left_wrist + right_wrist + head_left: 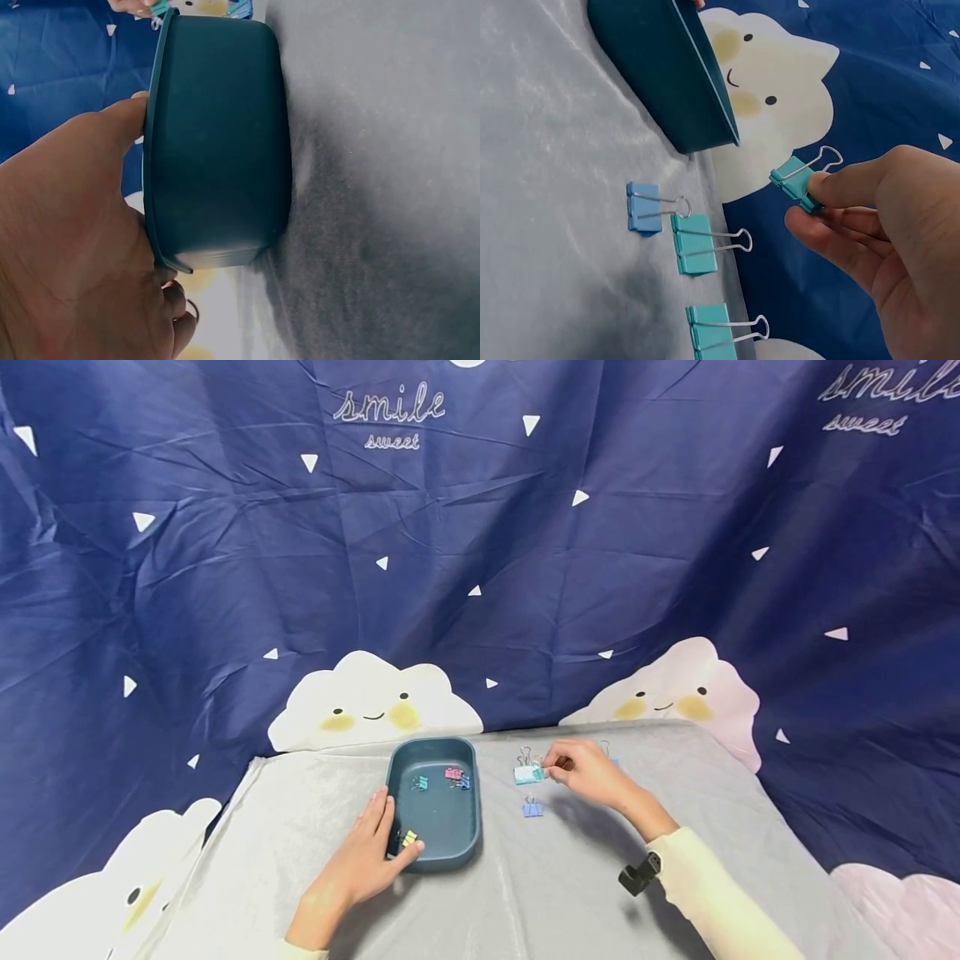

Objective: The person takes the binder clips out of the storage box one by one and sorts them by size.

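Risk: teal clip (799, 184) sits only in a fingertip pinch of the right hand (592, 770), right of the tray (471, 793); it may slip out. Left hand (371, 852) grips the tray's near rim, thumb inside; a nudge could scatter the clips already in it.

Dark teal tray (390, 777). Grey table cover (555, 877). Teal binder clip (799, 182) pinched; two more teal, one blue (643, 208). Navy backdrop (600, 543): white triangles, blushing clouds.
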Demonstrator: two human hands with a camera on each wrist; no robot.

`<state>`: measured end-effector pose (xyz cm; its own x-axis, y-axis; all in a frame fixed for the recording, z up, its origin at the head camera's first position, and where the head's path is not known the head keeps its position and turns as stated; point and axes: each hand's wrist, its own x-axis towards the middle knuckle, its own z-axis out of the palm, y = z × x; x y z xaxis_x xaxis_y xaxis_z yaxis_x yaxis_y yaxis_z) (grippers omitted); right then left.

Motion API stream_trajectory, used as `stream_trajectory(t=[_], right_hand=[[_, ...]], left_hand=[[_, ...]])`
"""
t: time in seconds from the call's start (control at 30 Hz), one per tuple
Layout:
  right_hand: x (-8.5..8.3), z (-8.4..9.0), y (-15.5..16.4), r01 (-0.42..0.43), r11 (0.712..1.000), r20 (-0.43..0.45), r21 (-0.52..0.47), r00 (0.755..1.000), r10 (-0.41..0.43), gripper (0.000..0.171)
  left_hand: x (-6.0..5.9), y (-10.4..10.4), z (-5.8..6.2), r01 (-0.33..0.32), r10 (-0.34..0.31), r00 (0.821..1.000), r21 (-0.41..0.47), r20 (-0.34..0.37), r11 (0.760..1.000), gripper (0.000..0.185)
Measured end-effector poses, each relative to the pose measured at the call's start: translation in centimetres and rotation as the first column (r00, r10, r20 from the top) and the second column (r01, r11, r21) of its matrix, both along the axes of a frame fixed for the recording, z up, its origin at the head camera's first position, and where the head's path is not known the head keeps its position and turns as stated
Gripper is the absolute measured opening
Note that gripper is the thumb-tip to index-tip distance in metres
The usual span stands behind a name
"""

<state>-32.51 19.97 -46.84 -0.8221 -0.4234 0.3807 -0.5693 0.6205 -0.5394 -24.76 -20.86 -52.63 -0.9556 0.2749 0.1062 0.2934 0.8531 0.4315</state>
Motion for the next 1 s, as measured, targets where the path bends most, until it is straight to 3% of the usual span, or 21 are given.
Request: stream_trajectory(t=[0.5, 0.7, 1.0], right_hand=[[0.9, -1.7, 3.0, 0.038, 0.999, -0.065, -0.003, 0.997, -0.038, 0.014], [1.2, -2.6, 4.1, 0.072, 0.997, -0.027, -0.013, 0.997, -0.072, 0.013], [1.6, -3.7, 5.3, 0.112, 0.994, 0.059, -0.01, 0.992, -0.111, 0.006]], left_hand=[[0.2, 0.3, 0.3, -0.005, 0.004, 1.0, -0.057, -0.026, 0.998, 0.101], [0.1, 0.4, 0.4, -0.008, 0.002, 0.998, -0.088, -0.065, 0.996, 0.1], [0.2, 0.5, 0.5, -0.018, 0.012, 0.998, -0.094, -0.064, 0.995, 0.1]])
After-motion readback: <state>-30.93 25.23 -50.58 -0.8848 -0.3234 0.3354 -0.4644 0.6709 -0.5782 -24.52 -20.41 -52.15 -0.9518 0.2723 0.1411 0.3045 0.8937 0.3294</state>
